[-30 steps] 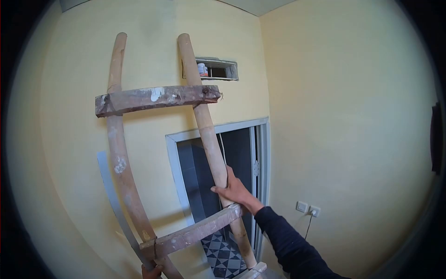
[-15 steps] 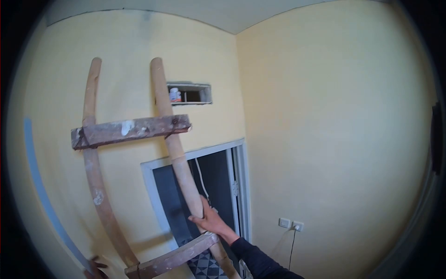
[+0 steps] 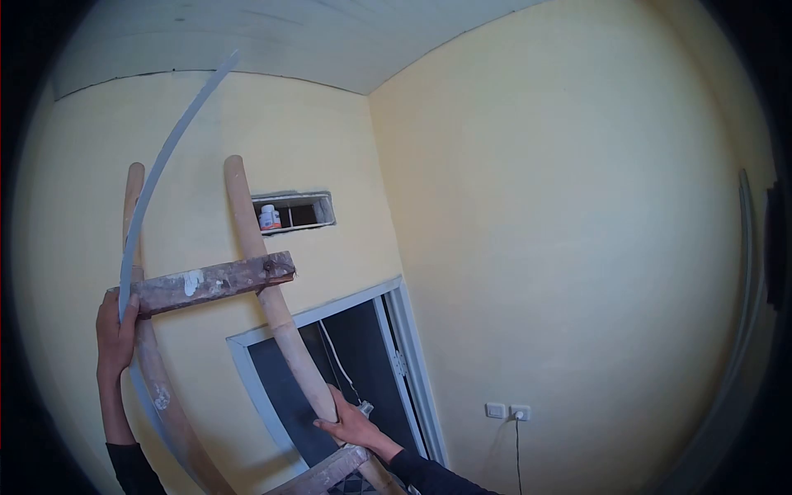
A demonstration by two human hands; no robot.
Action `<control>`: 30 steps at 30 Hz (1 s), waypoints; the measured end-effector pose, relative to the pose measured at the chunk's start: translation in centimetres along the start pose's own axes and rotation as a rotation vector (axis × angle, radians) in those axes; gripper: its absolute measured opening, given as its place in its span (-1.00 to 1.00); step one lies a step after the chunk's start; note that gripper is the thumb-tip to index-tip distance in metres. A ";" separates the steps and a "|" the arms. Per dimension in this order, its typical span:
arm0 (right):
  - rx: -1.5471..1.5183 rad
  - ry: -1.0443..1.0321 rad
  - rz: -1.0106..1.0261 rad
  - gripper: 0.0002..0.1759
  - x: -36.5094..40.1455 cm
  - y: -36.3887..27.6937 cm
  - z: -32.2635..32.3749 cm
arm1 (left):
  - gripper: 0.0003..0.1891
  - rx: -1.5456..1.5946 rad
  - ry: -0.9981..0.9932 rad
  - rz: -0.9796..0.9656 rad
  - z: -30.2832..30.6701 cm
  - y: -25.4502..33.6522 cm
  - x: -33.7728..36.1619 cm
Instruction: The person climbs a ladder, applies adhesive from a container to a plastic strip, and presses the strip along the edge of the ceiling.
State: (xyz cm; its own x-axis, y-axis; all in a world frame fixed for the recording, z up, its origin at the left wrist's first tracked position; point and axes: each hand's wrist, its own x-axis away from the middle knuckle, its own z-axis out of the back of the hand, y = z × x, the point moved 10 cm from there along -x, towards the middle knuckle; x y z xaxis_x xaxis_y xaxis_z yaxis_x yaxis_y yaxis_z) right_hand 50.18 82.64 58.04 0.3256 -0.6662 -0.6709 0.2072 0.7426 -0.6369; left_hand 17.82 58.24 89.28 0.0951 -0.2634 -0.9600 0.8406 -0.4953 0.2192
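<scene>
A bamboo ladder (image 3: pixel 285 330) stands in front of me, its paint-stained wooden rungs tied across the two poles. My right hand (image 3: pixel 356 427) is wrapped round the right pole, just above the lower rung (image 3: pixel 318 474). At the left end of the upper rung (image 3: pixel 214 283), my left hand (image 3: pixel 115 334) is closed with its thumb on a long, thin grey strip (image 3: pixel 177 136). The strip rises past the left pole towards the ceiling, and its lower part runs down alongside that pole. Whether the left fingers also grip the rung is hidden.
Beyond the ladder is a doorway with a grey frame (image 3: pixel 392 338). A small wall opening (image 3: pixel 323 210) above it holds white bottles (image 3: pixel 269 218). A switch (image 3: pixel 494 410) and a socket with a plugged-in cable (image 3: pixel 520 412) are on the right wall. The ceiling (image 3: pixel 330 41) is overhead.
My left hand has come up from the bottom left to the upper rung, raising the grey strip. My right hand stays on the right pole. The view has tilted up and turned right.
</scene>
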 end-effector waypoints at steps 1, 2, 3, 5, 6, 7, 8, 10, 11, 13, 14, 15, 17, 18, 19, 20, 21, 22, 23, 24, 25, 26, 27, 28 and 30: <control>0.005 0.031 0.039 0.12 -0.2 0.2 0.2 | -0.61 -0.099 -0.016 0.034 0.2 -0.5 -0.3; -0.001 0.046 0.080 0.12 -0.2 0.2 -0.3 | -0.61 -0.128 -0.016 0.054 0.3 -0.4 -0.5; -0.073 0.026 0.059 0.13 -0.2 -0.3 -0.3 | -0.60 -0.233 0.011 0.022 0.4 0.6 -0.4; 0.070 0.095 0.032 0.14 -0.2 1.6 -0.5 | -0.57 -0.409 0.104 -0.042 1.0 0.7 -0.2; 0.029 0.072 0.034 0.12 0.1 -0.7 0.2 | -0.55 -0.469 0.175 -0.091 1.1 0.4 -0.3; -0.073 -0.006 -0.049 0.10 -0.1 0.9 -0.7 | -0.55 -0.611 0.178 -0.085 0.9 0.1 -0.6; -0.077 0.008 -0.050 0.07 0.0 0.9 -0.6 | -0.54 -0.746 0.179 -0.089 0.3 0.1 -0.7; -0.046 0.026 -0.019 0.07 -0.1 0.3 -0.3 | -0.56 -0.969 0.237 -0.072 -1.1 0.8 -0.5; -0.101 0.000 -0.076 0.08 0.1 -0.2 -0.2 | -0.58 -1.052 0.226 -0.100 -1.9 2.1 -0.3; 0.004 0.045 -0.030 0.11 0.1 0.8 -0.4 | -0.59 -1.173 0.203 -0.086 -2.7 4.4 -0.2; -0.050 0.039 -0.033 0.10 0.5 -0.3 0.1 | -0.60 -1.208 0.192 -0.052 -2.5 5.2 -0.4; -0.013 0.067 -0.003 0.06 0.6 0.6 -0.2 | -0.60 -1.112 0.149 -0.082 -2.5 5.4 -1.5; -0.163 0.002 -0.146 0.09 0.6 -1.3 0.3 | -0.60 -1.061 0.081 -0.093 -2.5 4.2 -2.3; -0.084 0.110 -0.016 -0.02 0.8 -1.6 0.8 | -0.61 -0.922 0.046 -0.093 -2.7 3.5 -3.2; -0.004 0.241 0.118 -0.13 0.7 -2.0 1.7 | -0.61 -0.773 0.018 -0.108 -3.3 2.9 -5.2; -0.038 0.246 0.116 -0.13 -0.3 -2.5 2.1 | -0.56 -0.659 0.071 -0.211 -3.3 2.0 -6.2; -0.074 0.173 0.006 -0.06 -0.6 -2.3 2.1 | -0.56 -0.688 0.046 -0.221 -3.7 2.0 -7.8; -0.099 0.069 -0.113 0.02 -0.3 -1.7 1.2 | -0.52 -0.467 -0.153 -0.015 -4.7 -0.4 -8.3; -0.119 0.017 -0.145 0.02 0.4 -1.3 0.8 | -0.48 -0.240 -0.334 0.223 -5.6 -2.6 -7.0; -0.090 0.026 -0.119 0.07 0.0 -0.8 0.9 | -0.45 -0.139 -0.349 0.245 -6.1 -2.1 -6.9; -0.066 0.041 -0.075 0.11 -0.7 -0.6 0.7 | -0.49 -0.127 -0.310 0.272 -5.9 -3.6 -6.7; -0.079 0.159 -0.041 -0.01 -0.6 0.0 0.9 | -0.53 -0.125 -0.254 0.289 -4.9 -4.3 -6.8; -0.097 0.284 -0.006 -0.12 -0.7 -0.3 1.1 | -0.54 -0.133 -0.255 0.329 -4.8 -3.8 -6.7; -0.144 0.032 -0.268 -0.15 -1.2 -2.6 1.8 | -0.53 -0.085 -0.269 0.332 -4.7 -3.7 -6.7; -0.267 -0.045 -0.424 -0.05 -1.9 -1.2 0.9 | -0.51 -0.054 -0.281 0.183 -5.2 -2.7 -8.1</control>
State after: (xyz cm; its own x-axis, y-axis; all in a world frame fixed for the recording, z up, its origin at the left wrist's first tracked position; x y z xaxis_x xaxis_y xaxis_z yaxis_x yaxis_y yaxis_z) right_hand 50.16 83.08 60.45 0.3049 -0.8974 -0.3189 0.0884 0.3601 -0.9287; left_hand 17.55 66.06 95.52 0.1028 -0.5658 -0.8181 0.8508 -0.3761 0.3670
